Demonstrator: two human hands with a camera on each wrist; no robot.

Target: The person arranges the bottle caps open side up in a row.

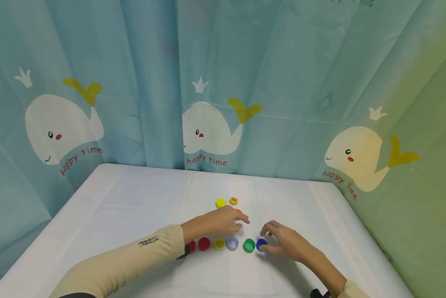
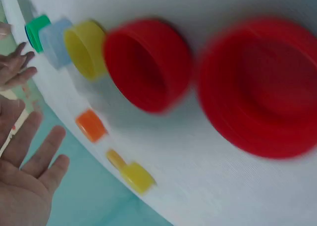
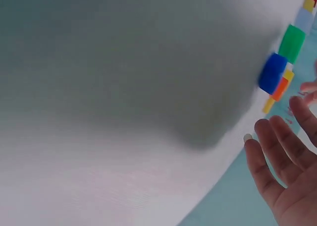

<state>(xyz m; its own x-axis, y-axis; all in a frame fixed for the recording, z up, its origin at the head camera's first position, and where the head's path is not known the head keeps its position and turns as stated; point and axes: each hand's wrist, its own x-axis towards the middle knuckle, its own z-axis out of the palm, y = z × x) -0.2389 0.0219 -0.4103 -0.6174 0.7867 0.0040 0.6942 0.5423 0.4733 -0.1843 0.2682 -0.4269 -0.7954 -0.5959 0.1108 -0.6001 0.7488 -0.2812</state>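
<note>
A row of small round plastic caps, hollow side up, crosses the white table: two red caps (image 1: 204, 243) (image 2: 148, 65), a yellow cap (image 1: 219, 243), a pale blue cap (image 1: 232, 243), a green cap (image 1: 249, 246) and a dark blue cap (image 1: 261, 243). My left hand (image 1: 220, 220) hovers behind the row, fingers loosely extended and holding nothing. It partly covers an orange cap (image 2: 91, 125). At the right end, my right hand (image 1: 288, 242) is beside the dark blue cap, its thumb overlapping that cap in the head view. Its relaxed fingers hold nothing in the right wrist view.
Behind the left hand lie another yellow cap (image 1: 220, 203) and a small yellow-orange piece (image 1: 233, 200). A pale blue curtain (image 1: 282, 62) with whale prints hangs at the table's far edge. The white table (image 1: 141, 198) extends to both sides of the caps.
</note>
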